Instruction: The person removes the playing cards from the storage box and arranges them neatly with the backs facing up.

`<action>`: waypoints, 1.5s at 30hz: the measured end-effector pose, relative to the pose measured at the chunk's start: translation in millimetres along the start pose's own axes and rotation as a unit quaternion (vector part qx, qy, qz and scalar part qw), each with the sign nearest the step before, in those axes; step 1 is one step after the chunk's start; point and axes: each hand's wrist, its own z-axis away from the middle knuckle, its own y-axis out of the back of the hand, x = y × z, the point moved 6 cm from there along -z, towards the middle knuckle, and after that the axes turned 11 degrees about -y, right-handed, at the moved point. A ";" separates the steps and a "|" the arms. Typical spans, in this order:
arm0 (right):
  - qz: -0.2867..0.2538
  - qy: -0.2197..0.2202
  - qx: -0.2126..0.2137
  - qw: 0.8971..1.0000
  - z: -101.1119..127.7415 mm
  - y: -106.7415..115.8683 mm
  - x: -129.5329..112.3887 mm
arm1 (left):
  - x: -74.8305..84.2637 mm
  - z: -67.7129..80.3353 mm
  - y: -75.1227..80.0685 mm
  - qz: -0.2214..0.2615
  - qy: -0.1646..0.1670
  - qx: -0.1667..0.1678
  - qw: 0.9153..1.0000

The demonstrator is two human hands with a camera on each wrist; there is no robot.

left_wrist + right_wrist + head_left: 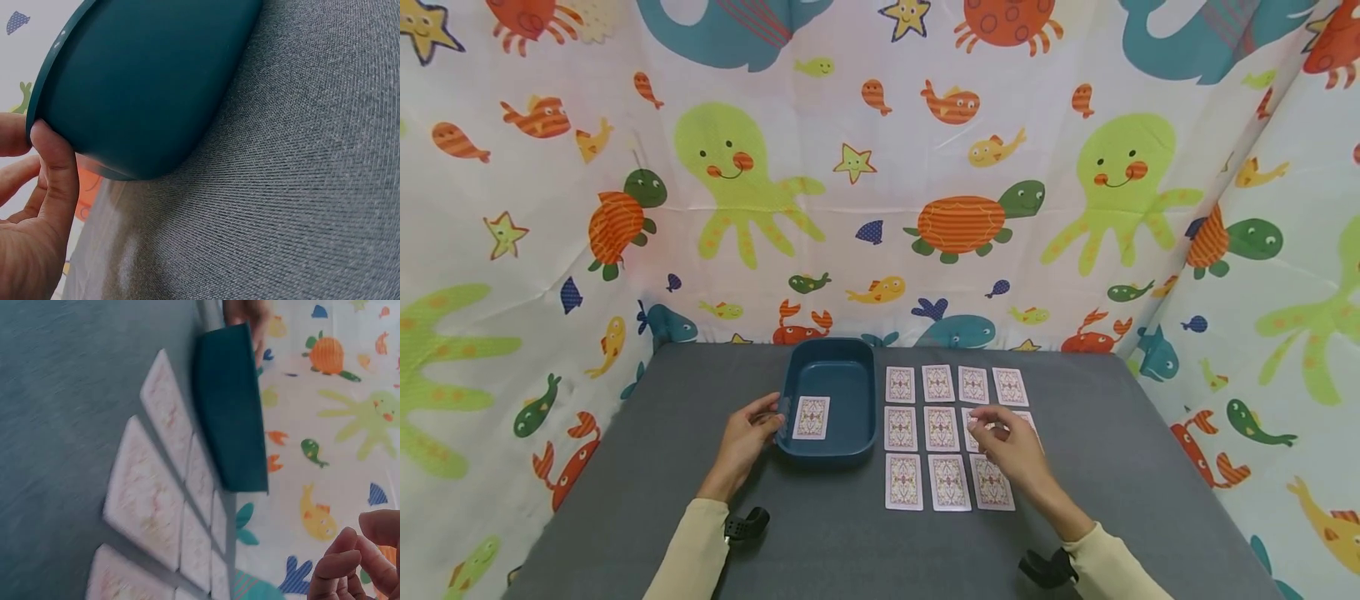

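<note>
A dark teal tray [831, 371] stands on the grey table [1112, 508] with one face-down card [811, 417] in it. My left hand [751, 432] grips the tray's left rim. In the left wrist view its thumb [55, 164] presses the outside of the tray [144, 81]. Right of the tray lies a grid of face-down cards [937, 429] in three rows. My right hand [1002, 437] hovers over the third card of the middle row, fingers loosely curled. In the right wrist view nothing shows between its fingertips [350, 562], and the cards [147, 494] lie beside the tray [231, 406].
A sea-animal curtain [880, 167] closes off the table at the back and on both sides. Bare grey cloth lies in front of the cards and right of them. Black wrist mounts [747, 525] sit on both sleeves.
</note>
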 end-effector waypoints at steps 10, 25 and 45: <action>-0.057 0.029 -0.045 0.997 -3.0 -36.3 -34.9 | -0.3 1.6 1.2 -0.005 0.003 -0.001 1.000; -0.121 0.040 -0.104 0.986 -0.6 -90.6 -83.0 | 0.5 0.2 -0.4 -0.003 -0.002 -0.005 1.000; -0.115 0.020 -0.152 0.981 -33.5 -151.1 -99.9 | 1.0 -0.5 -0.7 -0.019 -0.002 0.004 1.000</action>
